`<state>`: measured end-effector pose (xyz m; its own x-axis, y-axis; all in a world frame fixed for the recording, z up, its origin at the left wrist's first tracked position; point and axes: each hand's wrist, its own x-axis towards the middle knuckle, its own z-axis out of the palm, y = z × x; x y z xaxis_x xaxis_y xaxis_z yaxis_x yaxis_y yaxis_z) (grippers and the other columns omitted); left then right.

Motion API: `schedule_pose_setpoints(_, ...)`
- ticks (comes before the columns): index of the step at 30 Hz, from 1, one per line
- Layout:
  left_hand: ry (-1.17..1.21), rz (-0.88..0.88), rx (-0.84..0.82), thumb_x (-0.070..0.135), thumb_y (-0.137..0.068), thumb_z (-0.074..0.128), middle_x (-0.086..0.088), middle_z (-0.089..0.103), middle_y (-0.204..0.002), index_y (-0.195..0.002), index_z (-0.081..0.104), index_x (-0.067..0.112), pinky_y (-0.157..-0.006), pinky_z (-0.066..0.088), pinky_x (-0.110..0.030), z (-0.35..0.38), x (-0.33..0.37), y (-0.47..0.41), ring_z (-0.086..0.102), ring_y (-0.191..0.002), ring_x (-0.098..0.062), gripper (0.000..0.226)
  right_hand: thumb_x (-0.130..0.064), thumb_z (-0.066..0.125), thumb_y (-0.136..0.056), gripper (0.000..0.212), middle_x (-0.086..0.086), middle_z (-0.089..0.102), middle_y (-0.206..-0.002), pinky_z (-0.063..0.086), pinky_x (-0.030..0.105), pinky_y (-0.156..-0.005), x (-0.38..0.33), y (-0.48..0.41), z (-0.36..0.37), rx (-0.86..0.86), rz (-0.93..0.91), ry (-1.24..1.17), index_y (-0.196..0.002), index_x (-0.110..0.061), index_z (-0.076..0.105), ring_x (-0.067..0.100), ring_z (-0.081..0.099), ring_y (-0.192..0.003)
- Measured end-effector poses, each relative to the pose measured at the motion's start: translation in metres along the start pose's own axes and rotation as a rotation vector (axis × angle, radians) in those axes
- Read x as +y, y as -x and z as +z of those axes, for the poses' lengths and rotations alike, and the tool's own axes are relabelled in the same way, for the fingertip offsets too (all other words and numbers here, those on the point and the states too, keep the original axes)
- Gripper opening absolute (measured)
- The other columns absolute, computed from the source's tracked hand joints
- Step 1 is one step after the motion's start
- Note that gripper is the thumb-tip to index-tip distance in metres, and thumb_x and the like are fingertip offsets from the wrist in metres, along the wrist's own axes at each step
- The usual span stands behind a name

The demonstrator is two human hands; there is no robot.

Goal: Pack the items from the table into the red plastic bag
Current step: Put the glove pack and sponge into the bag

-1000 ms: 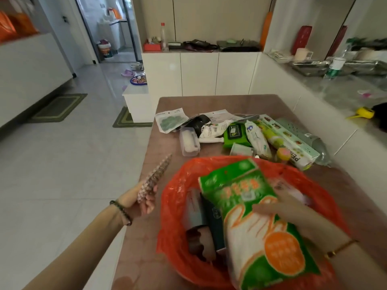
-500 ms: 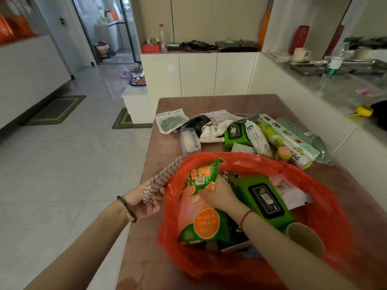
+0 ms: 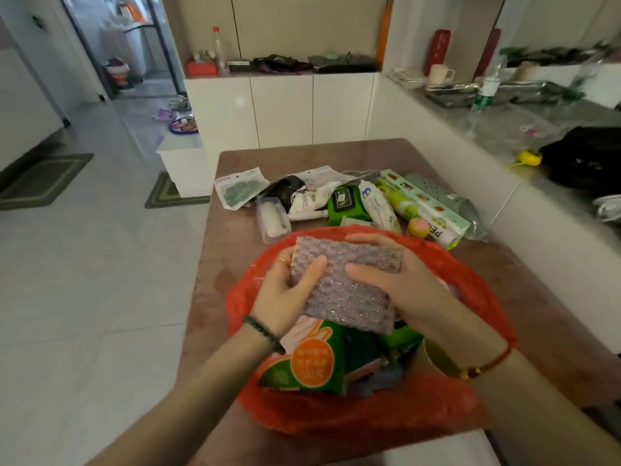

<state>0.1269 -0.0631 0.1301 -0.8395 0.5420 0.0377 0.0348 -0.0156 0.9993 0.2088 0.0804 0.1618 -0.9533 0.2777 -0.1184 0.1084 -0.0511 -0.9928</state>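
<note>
Both hands (image 3: 342, 284) have moved the bubble-wrap pad (image 3: 349, 280) over the bag (image 3: 463, 267) at the counter's (image 3: 386, 156) near edge, grasping its ends to keep it flat for packing.

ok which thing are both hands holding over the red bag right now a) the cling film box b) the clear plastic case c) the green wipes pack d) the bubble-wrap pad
d: the left hand and right hand both grip the bubble-wrap pad above the red plastic bag.
</note>
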Motion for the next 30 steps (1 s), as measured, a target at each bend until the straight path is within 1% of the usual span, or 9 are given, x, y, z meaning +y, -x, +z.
schedule_pose_setpoints(4,-0.116,0.003,-0.143,0.046,-0.081,0.055,0.005,0.061,-0.094,-0.104,0.046,0.031,-0.07,0.049,-0.013,0.03,-0.033,0.035,0.062,-0.078,-0.001,0.029,-0.021,0.077,-0.063,0.027,0.003,0.069,-0.098,0.055,0.037,-0.079,0.013,0.019,-0.058,0.194,-0.104,0.049,-0.087,-0.025,0.064,0.022,0.067,-0.094)
schedule_pose_setpoints(7,-0.538,0.157,-0.48,0.055,-0.071,0.052,0.022,0.06,-0.106,-0.112,0.054,0.03,-0.079,0.04,-0.002,0.04,-0.06,0.07,0.054,-0.094,0.018,0.049,-0.036,0.084,-0.052,0.036,-0.007,0.07,-0.084,0.055,0.02,-0.066,0.03,0.037,-0.097,0.08,-0.09,0.172,-0.082,-0.025,0.068,0.007,0.067,-0.083)
schedule_pose_setpoints(10,-0.998,0.273,-0.692,0.053,-0.074,0.053,0.011,0.055,-0.131,-0.132,0.043,0.029,-0.1,0.041,-0.018,0.048,-0.089,0.087,0.049,-0.121,-0.003,0.064,-0.013,0.081,-0.064,0.027,-0.01,0.069,-0.082,0.049,0.012,-0.067,0.051,0.045,-0.108,-0.066,-0.049,0.504,-0.075,-0.033,0.068,-0.001,0.064,-0.079)
schedule_pose_setpoints(13,-1.274,0.25,-0.673,0.044,-0.071,0.035,0.003,0.072,-0.099,-0.115,0.058,0.026,-0.073,0.056,-0.022,0.062,-0.102,0.089,0.069,-0.088,-0.015,0.052,-0.008,0.081,-0.065,0.027,-0.005,0.069,-0.077,0.048,0.013,-0.069,0.072,0.045,-0.105,-0.137,-0.023,0.628,-0.076,-0.029,0.068,-0.001,0.064,-0.075)
schedule_pose_setpoints(15,-1.281,0.186,-0.689,0.042,-0.076,0.023,-0.006,0.066,-0.11,-0.113,0.057,0.021,-0.084,0.053,-0.035,0.071,-0.098,0.091,0.063,-0.101,-0.027,0.055,-0.01,0.081,-0.064,0.028,-0.008,0.069,-0.076,0.047,0.012,-0.067,0.082,0.043,-0.097,-0.141,-0.038,0.616,-0.074,-0.031,0.068,-0.005,0.063,-0.073)
schedule_pose_setpoints(17,-1.209,0.117,-0.689,0.04,-0.084,0.031,-0.006,0.063,-0.116,-0.113,0.057,0.019,-0.088,0.047,-0.034,0.075,-0.093,0.094,0.058,-0.107,-0.027,0.044,-0.014,0.081,-0.064,0.03,-0.016,0.067,-0.073,0.045,0.008,-0.064,0.09,0.043,-0.083,-0.135,-0.075,0.619,-0.072,-0.038,0.065,-0.01,0.061,-0.073)
schedule_pose_setpoints(22,-0.934,0.185,-0.542,0.038,-0.074,0.041,0.002,0.062,-0.126,-0.103,0.067,0.022,-0.09,0.037,-0.01,0.069,-0.064,0.095,0.051,-0.114,-0.005,0.042,-0.013,0.074,-0.069,0.028,-0.011,0.065,-0.082,0.05,0.017,-0.074,0.121,0.045,-0.058,-0.25,-0.143,0.705,-0.075,-0.035,0.057,0.001,0.06,-0.081)
schedule_pose_setpoints(25,-0.915,0.198,-0.551,0.026,-0.08,0.053,0.002,0.064,-0.122,-0.102,0.069,0.02,-0.08,0.017,0.014,0.068,-0.059,0.092,0.04,-0.112,0.012,0.027,-0.021,0.064,-0.079,0.023,-0.002,0.061,-0.105,0.045,0.029,-0.09,0.145,0.043,-0.06,-0.377,-0.137,1.019,-0.101,-0.025,0.058,0.013,0.055,-0.102)
schedule_pose_setpoints(30,-0.894,0.132,-0.564,0.029,-0.084,0.056,0.007,0.069,-0.109,-0.106,0.065,0.026,-0.079,0.035,-0.003,0.059,-0.065,0.081,0.045,-0.111,0.005,0.024,-0.031,0.064,-0.081,0.032,0.001,0.059,-0.112,0.041,0.023,-0.091,0.139,0.04,-0.07,-0.364,-0.104,1.074,-0.112,-0.021,0.059,0.014,0.054,-0.107)
